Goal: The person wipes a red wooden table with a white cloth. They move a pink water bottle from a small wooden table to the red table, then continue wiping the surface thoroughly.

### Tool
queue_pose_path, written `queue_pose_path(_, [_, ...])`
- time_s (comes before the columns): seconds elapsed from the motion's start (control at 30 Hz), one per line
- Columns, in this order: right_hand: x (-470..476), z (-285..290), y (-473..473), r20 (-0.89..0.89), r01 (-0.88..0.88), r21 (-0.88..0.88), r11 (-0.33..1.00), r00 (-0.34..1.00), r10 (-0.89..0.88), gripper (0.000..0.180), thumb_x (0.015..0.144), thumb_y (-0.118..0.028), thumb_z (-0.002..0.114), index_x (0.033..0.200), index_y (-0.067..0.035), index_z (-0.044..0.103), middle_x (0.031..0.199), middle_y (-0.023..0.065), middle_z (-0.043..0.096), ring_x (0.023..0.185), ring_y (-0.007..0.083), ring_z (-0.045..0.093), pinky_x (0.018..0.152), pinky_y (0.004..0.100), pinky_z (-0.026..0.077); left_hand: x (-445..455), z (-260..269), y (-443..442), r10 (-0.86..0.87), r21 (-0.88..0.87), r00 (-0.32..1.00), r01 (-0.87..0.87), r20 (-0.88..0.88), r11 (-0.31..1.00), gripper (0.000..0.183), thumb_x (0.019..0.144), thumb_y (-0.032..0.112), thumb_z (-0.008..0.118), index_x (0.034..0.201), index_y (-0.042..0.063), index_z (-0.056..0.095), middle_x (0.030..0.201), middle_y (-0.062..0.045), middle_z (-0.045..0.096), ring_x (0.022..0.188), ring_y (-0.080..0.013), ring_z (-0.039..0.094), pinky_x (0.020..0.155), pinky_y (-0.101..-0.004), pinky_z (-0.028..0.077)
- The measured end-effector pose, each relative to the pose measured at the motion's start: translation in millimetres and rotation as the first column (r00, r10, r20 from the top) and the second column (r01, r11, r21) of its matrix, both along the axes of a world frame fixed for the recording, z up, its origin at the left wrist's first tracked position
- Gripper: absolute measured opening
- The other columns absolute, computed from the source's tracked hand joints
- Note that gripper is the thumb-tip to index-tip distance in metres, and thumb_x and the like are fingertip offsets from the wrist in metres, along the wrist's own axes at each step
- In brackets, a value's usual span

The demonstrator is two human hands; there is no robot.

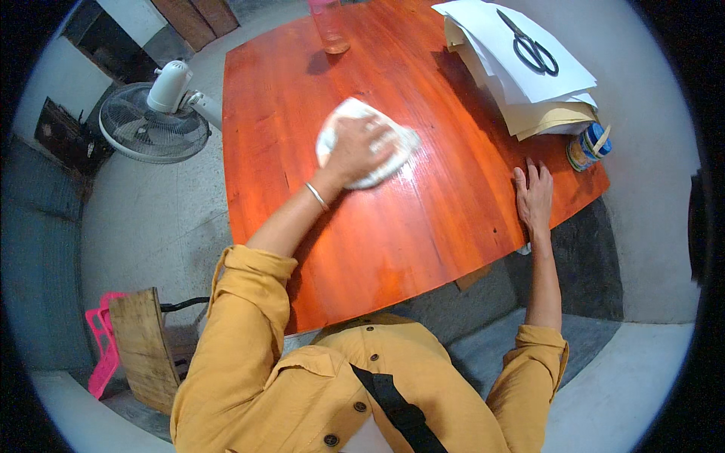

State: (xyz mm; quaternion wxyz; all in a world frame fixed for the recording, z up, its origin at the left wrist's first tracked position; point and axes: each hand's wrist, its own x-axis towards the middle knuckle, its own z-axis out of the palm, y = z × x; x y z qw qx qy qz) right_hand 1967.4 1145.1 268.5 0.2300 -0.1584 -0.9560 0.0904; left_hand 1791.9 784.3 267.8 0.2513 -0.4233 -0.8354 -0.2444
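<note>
My left hand point(358, 148), with a metal bangle at the wrist, presses flat on a white cloth point(352, 109) lying on the reddish-orange wooden table point(362, 243). The hand is slightly blurred, its fingers spread over the cloth. My right hand point(534, 195) rests on the tabletop by the right edge, fingers apart, holding nothing. Just beyond it, to the right, stands a blue-lidded jar point(583, 152) with a pale stick-like piece at its top.
Black-handled scissors point(535, 50) lie on a stack of papers point(544, 85) at the back right, against the wall. A clear bottle point(330, 31) stands at the far edge. Left of the table are a fan point(156, 122), a wooden board point(144, 345) and a pink plastic object point(103, 362).
</note>
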Motion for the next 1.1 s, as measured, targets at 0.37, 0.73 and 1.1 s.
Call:
queue_pose_path(0.37, [-49, 51, -183, -0.231, -0.646, -0.160, 0.747, 0.760, 0.607, 0.063, 0.087, -0.048, 0.059, 0.134, -0.007, 0.050, 0.136, 0.0212, 0.045, 0.129, 0.0385, 0.039, 0.109, 0.0470, 0.029, 59, 19, 10, -0.198, 0.075, 0.939, 0.184, 0.283, 0.980, 0.068, 0.070, 0.039, 0.073, 0.119, -0.001, 0.047, 0.108, -0.019, 0.049, 0.107, -0.0362, 0.043, 0.103, -0.0510, 0.028])
queue_pose_path(0.73, [-4, 28, -231, 0.038, -0.766, -0.078, 0.639, 0.638, 0.769, 0.064, 0.074, -0.048, 0.070, 0.126, -0.013, 0.057, 0.131, 0.0145, 0.052, 0.129, 0.0365, 0.041, 0.107, 0.0558, 0.031, 34, 51, -174, 0.149, 0.094, 0.975, -0.167, 0.167, 0.982, 0.032, 0.076, 0.018, 0.068, 0.105, 0.005, 0.068, 0.111, -0.014, 0.064, 0.114, -0.0323, 0.054, 0.102, -0.0429, 0.039])
queue_pose_path(1.1, [-75, 21, -200, -0.131, -0.486, 0.062, 0.872, 0.862, 0.490, 0.035, 0.076, -0.029, 0.066, 0.110, -0.022, 0.067, 0.117, 0.0156, 0.060, 0.105, 0.0305, 0.055, 0.090, 0.0483, 0.040, 10, 21, -231, 0.788, -0.267, 0.356, -0.803, 0.502, 0.533, 0.077, 0.091, 0.057, 0.049, 0.147, 0.008, 0.030, 0.126, -0.030, 0.052, 0.115, -0.0436, 0.052, 0.094, -0.0493, 0.042])
